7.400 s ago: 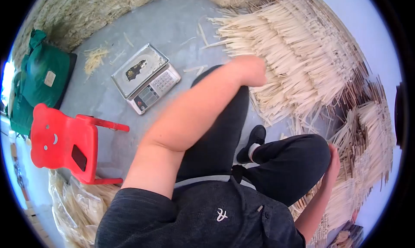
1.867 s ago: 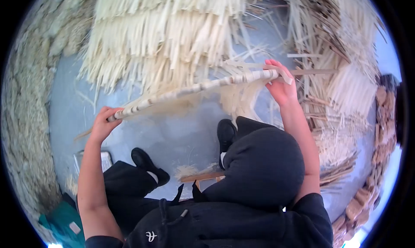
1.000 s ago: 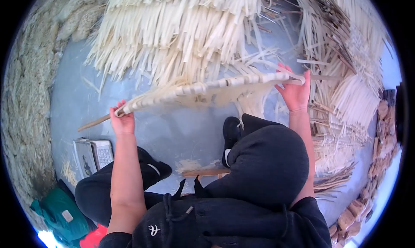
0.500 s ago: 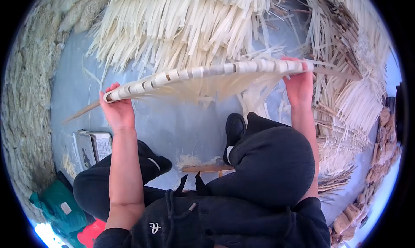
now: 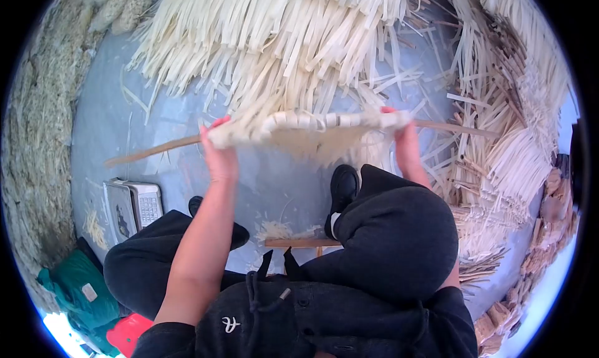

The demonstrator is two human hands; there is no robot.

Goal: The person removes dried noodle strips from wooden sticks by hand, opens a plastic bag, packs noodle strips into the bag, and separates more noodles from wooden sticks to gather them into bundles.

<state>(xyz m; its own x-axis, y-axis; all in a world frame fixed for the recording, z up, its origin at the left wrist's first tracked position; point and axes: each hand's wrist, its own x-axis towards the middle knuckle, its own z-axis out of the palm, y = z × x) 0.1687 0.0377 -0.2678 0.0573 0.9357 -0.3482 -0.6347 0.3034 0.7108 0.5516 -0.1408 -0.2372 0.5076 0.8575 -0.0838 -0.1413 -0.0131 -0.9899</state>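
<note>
The left hand is clasping a thin brown wooden stick draped with pale, flat strips. The right hand is gripping its other side.

No word or number can be read. The black cloth top bears a white, script-like mark, its letter unclear; the pale rectangular label on the green fabric bag is too small to read.
</note>
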